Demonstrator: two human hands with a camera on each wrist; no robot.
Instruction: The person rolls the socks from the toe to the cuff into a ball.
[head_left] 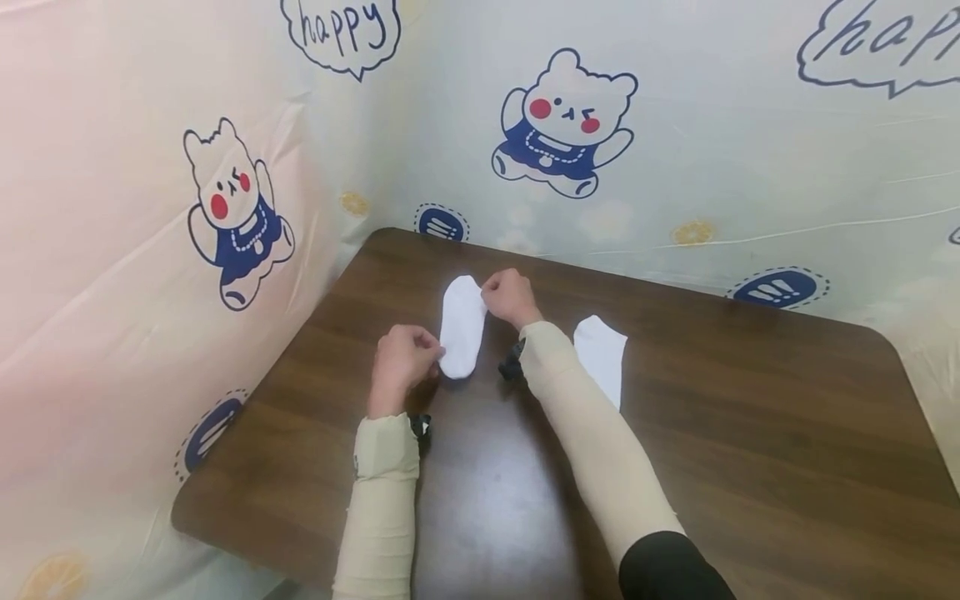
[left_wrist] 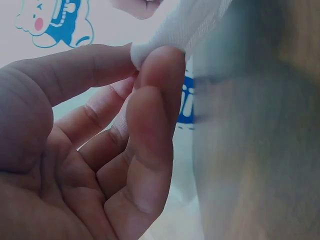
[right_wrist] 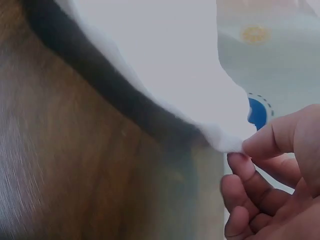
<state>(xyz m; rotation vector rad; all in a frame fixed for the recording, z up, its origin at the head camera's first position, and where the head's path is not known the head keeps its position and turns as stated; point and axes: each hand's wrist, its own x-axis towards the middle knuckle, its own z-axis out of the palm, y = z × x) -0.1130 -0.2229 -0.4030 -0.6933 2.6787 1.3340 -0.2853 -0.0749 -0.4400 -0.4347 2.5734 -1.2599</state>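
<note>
Filling most of the head view, a dark wooden table (head_left: 675, 467) sits against a printed bear curtain (head_left: 562, 125) that runs across the upper frame. At centre, a white sock (head_left: 462, 325) is held between both hands, apparently so it stays taut and flat. A second sock (head_left: 602, 357) lies just right of the right forearm, untouched. The left hand (head_left: 401, 358) pinches the sock's lower edge; the left wrist view shows what the head view cannot, thumb and forefinger (left_wrist: 155, 75) closed on the hem, other fingers loosely curled. The right hand (head_left: 510, 296) pinches the upper right edge; its wrist view shows fingertips (right_wrist: 272, 140) nipping one corner, the fabric lifted off the wood.
</note>
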